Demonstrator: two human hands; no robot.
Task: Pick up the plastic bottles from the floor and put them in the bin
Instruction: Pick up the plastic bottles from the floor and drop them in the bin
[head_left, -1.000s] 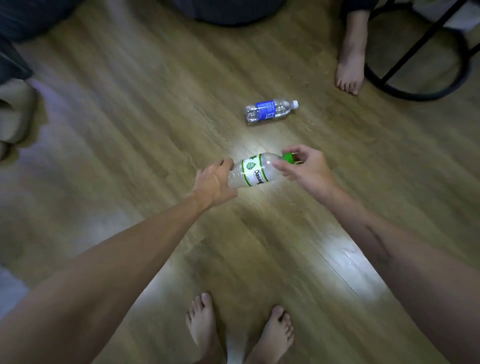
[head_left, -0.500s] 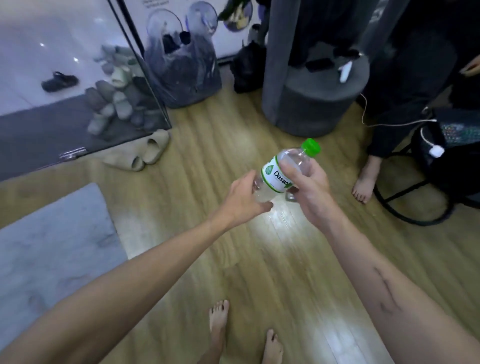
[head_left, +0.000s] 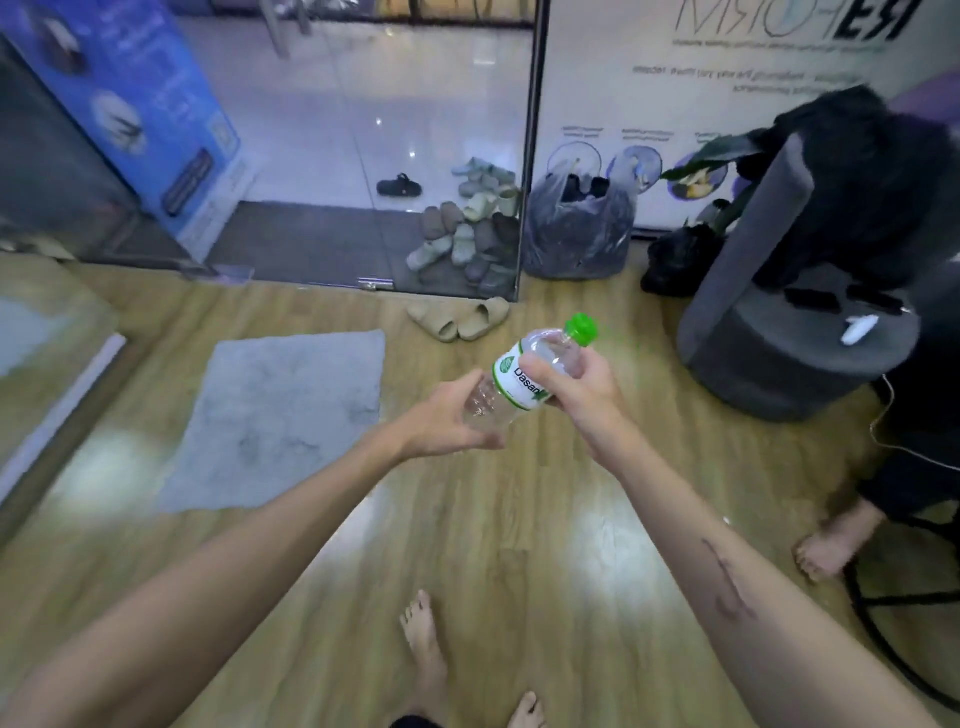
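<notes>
A clear plastic bottle (head_left: 524, 371) with a green cap and a white-and-green label is held up in front of me, tilted with the cap up and to the right. My right hand (head_left: 574, 387) grips its upper half over the label. My left hand (head_left: 449, 415) holds its lower end. A bag-lined bin (head_left: 576, 228) filled with dark items stands against the glass wall beyond the bottle. No other bottle shows in the head view.
A grey mat (head_left: 285, 410) lies on the wooden floor to the left. Beige slippers (head_left: 460, 319) sit by the glass door. A grey round seat (head_left: 789, 338) stands at right, beside another person's bare foot (head_left: 831, 545) and a black chair base (head_left: 893, 623).
Both hands have lifted the bottle off the floor and my view has risen from the floor to the room. The blue-labelled bottle seen earlier has left the view.
</notes>
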